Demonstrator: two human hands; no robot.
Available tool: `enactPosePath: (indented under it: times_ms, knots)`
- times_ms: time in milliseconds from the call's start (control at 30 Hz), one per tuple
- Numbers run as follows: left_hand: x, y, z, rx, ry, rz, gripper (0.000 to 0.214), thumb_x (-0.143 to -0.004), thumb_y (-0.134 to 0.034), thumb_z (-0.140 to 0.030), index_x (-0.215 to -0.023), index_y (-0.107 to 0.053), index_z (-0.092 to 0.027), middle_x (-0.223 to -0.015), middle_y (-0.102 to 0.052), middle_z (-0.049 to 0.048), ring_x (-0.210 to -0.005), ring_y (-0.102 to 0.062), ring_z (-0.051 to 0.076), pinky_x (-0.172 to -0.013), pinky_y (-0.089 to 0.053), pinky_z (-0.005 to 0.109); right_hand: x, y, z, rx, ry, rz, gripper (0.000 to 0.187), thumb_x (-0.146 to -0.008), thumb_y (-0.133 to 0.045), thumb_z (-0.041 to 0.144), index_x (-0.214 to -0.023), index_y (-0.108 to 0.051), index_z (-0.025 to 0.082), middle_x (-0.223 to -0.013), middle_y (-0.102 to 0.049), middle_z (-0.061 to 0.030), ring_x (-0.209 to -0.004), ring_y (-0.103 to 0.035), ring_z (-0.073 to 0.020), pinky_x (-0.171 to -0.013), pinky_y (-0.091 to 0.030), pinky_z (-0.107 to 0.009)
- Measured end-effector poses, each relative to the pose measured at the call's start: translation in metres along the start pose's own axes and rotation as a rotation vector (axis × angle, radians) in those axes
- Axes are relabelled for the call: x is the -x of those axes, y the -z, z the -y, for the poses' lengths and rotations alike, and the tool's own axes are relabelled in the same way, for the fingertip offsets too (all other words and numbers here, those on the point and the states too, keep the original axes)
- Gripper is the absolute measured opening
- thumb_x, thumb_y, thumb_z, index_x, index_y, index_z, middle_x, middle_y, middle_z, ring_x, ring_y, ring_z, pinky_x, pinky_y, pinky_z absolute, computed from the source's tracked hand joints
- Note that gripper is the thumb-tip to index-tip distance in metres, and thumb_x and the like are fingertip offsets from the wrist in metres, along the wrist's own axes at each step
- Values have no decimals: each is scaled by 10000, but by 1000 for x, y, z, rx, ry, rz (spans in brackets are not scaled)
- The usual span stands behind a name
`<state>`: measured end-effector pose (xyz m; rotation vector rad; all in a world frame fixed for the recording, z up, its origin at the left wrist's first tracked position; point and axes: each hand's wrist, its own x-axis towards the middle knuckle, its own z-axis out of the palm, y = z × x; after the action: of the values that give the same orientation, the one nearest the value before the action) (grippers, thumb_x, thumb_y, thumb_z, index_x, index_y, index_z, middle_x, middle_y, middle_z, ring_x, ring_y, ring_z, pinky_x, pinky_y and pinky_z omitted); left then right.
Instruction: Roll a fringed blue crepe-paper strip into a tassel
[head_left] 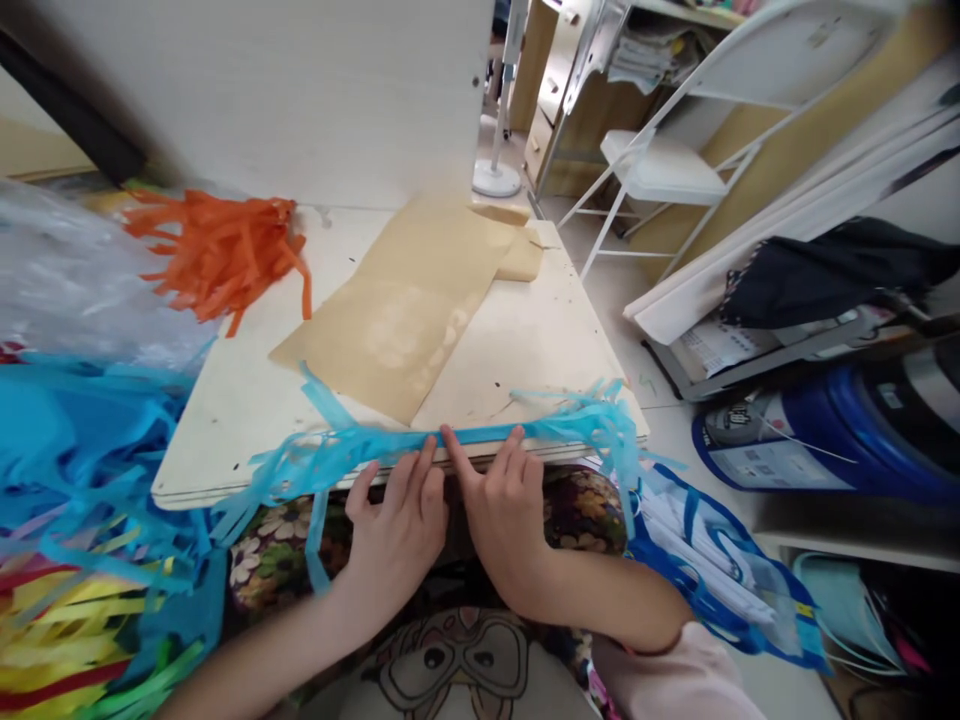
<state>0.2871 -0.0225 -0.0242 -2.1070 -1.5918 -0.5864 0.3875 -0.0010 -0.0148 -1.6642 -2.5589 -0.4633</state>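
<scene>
A long strip of light blue fringed tissue paper [352, 447] lies along the near edge of a pale wooden board [525, 340]. My left hand [394, 525] and my right hand [499, 505] sit side by side at the middle of the strip. Their fingertips press flat on the rolled blue band at the board's edge. Fingers of both hands are stretched out, not wrapped around anything. Loose fringe hangs off both ends of the strip.
A brown paper sheet [405, 310] lies on the board. An orange fringe bundle [217, 250] sits at back left. Blue, yellow and red fringe [82, 520] piles at left. A white folding chair [660, 165], a blue bag [712, 570] and clutter stand at right.
</scene>
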Motion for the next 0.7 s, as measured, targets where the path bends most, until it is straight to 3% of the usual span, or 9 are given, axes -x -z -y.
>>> enactPosePath:
  times_ms: [267, 500, 700]
  knots:
    - [6, -3, -6, -97, 33, -25, 63, -712, -464, -116, -712, -514, -153, -987, -609, 64, -834, -527, 180, -787, -260, 367, 0, -2, 0, 102, 33, -10, 580, -748, -359, 40, -1274, -226, 244, -933, -583, -245, -640, -550, -243, -527, -313, -348]
    - [7, -3, -2, -83, 10, 14, 62, -725, -469, -124, -691, -502, -165, -1020, -595, 45, -823, -533, 173, -797, -246, 363, 4, -3, -23, 246, 140, -82, 448, -755, -305, 45, -1190, -402, 95, -913, -587, -242, -579, -515, -189, -512, -291, -313]
    - [7, -3, -2, -108, -2, 32, 59, -723, -465, -121, -691, -503, -154, -1027, -591, 41, -799, -539, 178, -809, -232, 368, 3, -2, -44, 155, 181, -61, 415, -764, -343, 92, -1163, -444, 143, -966, -578, -135, -571, -467, -156, -536, -285, -306]
